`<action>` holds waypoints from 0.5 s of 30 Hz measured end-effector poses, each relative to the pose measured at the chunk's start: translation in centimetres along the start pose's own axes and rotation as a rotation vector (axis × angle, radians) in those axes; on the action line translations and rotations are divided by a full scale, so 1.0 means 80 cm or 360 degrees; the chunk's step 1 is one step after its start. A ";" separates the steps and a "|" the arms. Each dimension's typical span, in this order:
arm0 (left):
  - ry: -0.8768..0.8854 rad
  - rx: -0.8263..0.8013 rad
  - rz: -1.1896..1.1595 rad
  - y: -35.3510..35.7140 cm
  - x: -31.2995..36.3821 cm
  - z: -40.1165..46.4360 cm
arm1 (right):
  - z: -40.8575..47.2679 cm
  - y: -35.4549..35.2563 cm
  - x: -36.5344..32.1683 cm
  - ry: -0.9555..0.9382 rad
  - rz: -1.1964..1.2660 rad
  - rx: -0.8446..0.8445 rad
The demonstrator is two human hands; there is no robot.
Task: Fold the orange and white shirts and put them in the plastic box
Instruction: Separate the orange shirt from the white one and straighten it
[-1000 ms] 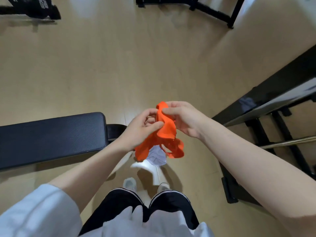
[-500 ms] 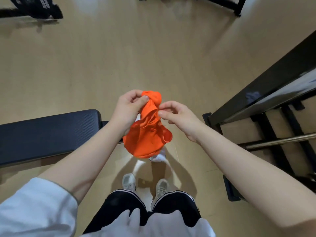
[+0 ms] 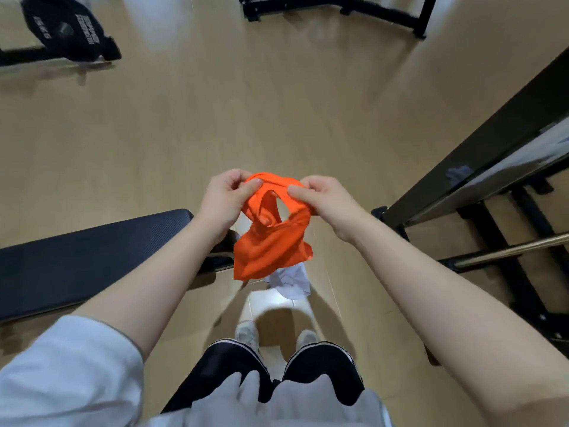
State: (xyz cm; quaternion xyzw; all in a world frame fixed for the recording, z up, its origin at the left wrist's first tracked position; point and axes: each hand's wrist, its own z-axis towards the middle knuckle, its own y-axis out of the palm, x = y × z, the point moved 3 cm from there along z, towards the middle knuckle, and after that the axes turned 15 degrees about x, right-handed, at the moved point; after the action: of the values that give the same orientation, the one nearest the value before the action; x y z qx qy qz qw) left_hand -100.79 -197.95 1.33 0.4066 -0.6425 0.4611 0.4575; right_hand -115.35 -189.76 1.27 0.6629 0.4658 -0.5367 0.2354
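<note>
One wooden floor (image 3: 154,143) fills most of the view, and everything else is placed here by the padded bench (image 3: 86,257), the single long black pad lying to the person's left. Across from the bench, on the right side, stands one black metal frame (image 3: 480,155) with one brass-coloured bar (image 3: 508,251) running through its lower part. Far beyond the bench, at the top left, sits one black bag (image 3: 67,29) with white lettering; far beyond it at the top centre is one more black stand (image 3: 338,7).

Two bare forearms reach out from white sleeves over the end of the bench. Just past the bench's near end hangs one orange shirt (image 3: 271,241), off the floor, bunched and twisted, with a loop of fabric open near its top. The left hand (image 3: 224,201) pinches the shirt's upper edge on the bench side, thumb against fingers; the right hand (image 3: 326,201) is closed on the opposite upper edge — both hands grip the same garment. One white shirt (image 3: 292,282) shows only as a crumpled corner under the orange one; whether it is held or hanging cannot be told. Two pale shoes (image 3: 246,331) stand on the floor below.

Compared with half a second ago, the hands have moved apart — the orange top edge is now stretched between them instead of bunched together, and the loop has opened.
</note>
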 end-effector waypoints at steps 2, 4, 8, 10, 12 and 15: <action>-0.0010 0.0002 0.0005 -0.010 -0.010 0.008 | -0.004 -0.003 -0.009 0.0126 0.0332 -0.0107; -0.0022 0.0011 -0.0034 -0.013 -0.018 0.014 | -0.010 0.001 -0.016 0.0194 0.0545 -0.0230; 0.0114 -0.0025 -0.0130 -0.005 -0.022 0.000 | -0.020 0.018 -0.022 0.0288 0.0662 -0.0190; 0.0191 -0.0196 -0.0096 0.001 -0.029 -0.011 | -0.020 0.022 -0.024 0.0301 0.0702 -0.0079; 0.0048 -0.0511 -0.0147 0.011 -0.047 -0.019 | -0.018 0.025 -0.023 0.0304 0.0771 -0.0044; -0.0110 -0.0830 -0.0016 0.017 -0.071 -0.026 | -0.018 0.028 -0.026 0.0270 0.0846 -0.0057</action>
State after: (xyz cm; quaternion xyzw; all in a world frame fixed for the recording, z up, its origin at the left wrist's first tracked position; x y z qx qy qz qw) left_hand -100.22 -195.02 -4.13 0.2935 -0.7529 0.2635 0.5269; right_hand -112.63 -190.37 3.24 0.8002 0.3031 -0.3903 0.3399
